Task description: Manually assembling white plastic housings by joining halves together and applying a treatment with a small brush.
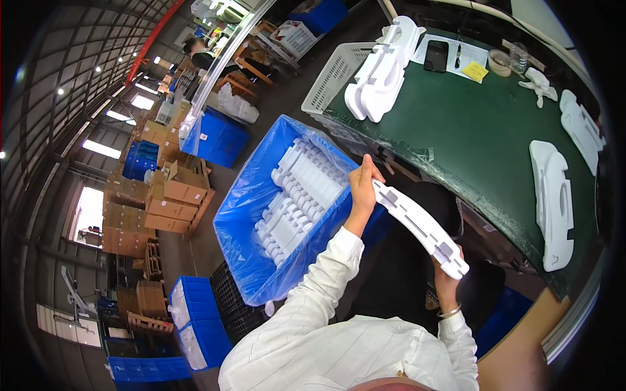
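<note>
A long, curved white plastic part (417, 225) with slots along its side is held between my two hands, above my lap. My left hand (363, 186) grips its upper left end, thumb and fingers closed round it. At the lower right end my right hand (447, 280) holds it from beneath, its fingers mostly hidden behind the part. To the left of my left hand stands a blue bin (244, 225) lined with clear plastic. Inside it lie rows of similar white parts (306, 176).
The green table (456, 143) bears stacked white parts (381, 78), more white parts at the right (553, 205), a phone (436, 56), a pen (458, 57), yellow notes (475, 72) and a tape roll (500, 62). A white basket (336, 75) stands beside it. Cardboard boxes (176, 199) are farther left.
</note>
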`<action>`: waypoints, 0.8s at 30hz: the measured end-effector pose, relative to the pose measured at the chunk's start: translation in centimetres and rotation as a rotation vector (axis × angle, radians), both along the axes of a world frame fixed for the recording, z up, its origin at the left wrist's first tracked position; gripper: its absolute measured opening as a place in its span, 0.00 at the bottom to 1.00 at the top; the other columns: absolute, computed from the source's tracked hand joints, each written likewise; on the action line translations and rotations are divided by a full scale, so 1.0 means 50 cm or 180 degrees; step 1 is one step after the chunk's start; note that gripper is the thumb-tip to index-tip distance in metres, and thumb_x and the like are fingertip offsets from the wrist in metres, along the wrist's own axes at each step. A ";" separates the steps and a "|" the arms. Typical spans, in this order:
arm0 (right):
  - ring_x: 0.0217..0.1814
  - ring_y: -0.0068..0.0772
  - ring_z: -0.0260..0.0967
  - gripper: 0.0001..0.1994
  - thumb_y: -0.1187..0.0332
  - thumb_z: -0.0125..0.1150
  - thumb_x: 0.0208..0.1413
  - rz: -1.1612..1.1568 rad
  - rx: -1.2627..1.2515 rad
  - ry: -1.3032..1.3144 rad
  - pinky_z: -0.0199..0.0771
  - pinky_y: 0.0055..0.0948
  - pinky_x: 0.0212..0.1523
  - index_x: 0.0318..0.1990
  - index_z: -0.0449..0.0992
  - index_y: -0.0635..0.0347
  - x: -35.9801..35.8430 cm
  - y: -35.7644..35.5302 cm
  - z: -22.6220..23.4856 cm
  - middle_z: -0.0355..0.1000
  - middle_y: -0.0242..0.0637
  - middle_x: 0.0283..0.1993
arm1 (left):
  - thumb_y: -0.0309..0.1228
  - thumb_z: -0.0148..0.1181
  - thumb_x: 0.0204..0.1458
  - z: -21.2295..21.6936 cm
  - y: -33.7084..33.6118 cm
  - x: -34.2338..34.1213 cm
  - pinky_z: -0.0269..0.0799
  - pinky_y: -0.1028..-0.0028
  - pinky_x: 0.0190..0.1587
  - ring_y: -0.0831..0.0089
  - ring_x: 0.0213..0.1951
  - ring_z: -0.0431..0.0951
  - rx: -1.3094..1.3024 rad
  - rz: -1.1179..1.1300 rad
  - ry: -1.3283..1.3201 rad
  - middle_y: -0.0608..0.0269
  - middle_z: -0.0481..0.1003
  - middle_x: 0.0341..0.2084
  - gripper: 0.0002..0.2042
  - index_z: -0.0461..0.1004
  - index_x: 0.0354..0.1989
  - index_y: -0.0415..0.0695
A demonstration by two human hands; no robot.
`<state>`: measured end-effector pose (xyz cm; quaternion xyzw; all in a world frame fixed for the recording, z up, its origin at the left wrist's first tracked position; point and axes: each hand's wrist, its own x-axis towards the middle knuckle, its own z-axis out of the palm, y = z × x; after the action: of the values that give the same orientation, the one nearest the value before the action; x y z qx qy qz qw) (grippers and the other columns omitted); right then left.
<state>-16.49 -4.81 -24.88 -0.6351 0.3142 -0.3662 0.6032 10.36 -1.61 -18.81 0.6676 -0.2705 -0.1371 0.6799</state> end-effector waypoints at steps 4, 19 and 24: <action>0.54 0.37 0.71 0.16 0.77 0.59 0.52 0.0026 -0.0047 -0.0079 0.66 0.30 0.57 0.50 0.72 0.69 0.002 0.000 0.007 0.70 0.49 0.55 | 0.49 0.38 0.64 -0.004 0.010 -0.007 0.62 0.76 0.29 0.74 0.20 0.67 0.0204 0.0080 0.0268 0.62 0.67 0.14 0.29 0.64 0.13 0.43; 0.46 0.28 0.67 0.16 0.83 0.63 0.46 -0.0174 -0.0210 -0.0044 0.66 0.24 0.49 0.44 0.71 0.68 -0.006 0.001 0.002 0.71 0.37 0.44 | 0.50 0.33 0.65 -0.019 -0.001 -0.004 0.60 0.75 0.25 0.73 0.18 0.65 -0.0422 -0.0037 0.0245 0.60 0.65 0.13 0.31 0.62 0.13 0.42; 0.42 0.27 0.66 0.15 0.81 0.64 0.46 -0.0196 -0.0205 0.0021 0.67 0.24 0.46 0.43 0.71 0.67 -0.016 0.002 0.007 0.70 0.35 0.39 | 0.50 0.34 0.65 -0.025 0.010 -0.017 0.61 0.75 0.26 0.73 0.18 0.66 -0.0392 -0.0013 0.0323 0.61 0.65 0.13 0.30 0.62 0.13 0.43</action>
<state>-17.28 -4.71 -24.51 -0.6454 0.3236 -0.3925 0.5699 9.50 -1.13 -20.06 0.6163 -0.2450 -0.1552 0.7322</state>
